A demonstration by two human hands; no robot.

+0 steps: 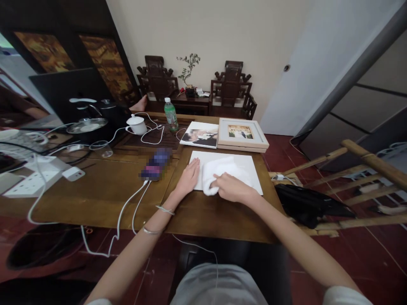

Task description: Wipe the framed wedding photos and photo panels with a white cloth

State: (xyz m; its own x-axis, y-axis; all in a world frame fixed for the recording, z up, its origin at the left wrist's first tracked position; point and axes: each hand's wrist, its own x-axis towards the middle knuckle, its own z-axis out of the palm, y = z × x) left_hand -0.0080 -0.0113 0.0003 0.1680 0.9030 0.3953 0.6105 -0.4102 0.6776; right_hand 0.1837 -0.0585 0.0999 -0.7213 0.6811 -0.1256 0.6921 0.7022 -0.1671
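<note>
A flat white panel (pixel 254 169) lies on the wooden table in front of me. On top of it is a folded white cloth (pixel 219 165), bunched toward its left half. My right hand (pixel 229 186) is closed on the cloth's near edge and presses it against the panel. My left hand (pixel 190 176) lies flat along the panel's left edge, fingers stretched out and holding nothing. Just beyond the panel are a photo print (pixel 202 134) and a light wooden picture frame (pixel 265 144) with a photo inside.
A phone (pixel 155 163) with white cables lies left of the panel. Farther back stand a green-labelled bottle (pixel 171 114) and a white lidded cup (pixel 136 125). A power strip (pixel 32 184), a pot (pixel 87 129) and a laptop (pixel 66 93) crowd the left. A bamboo rack (pixel 365 156) stands right.
</note>
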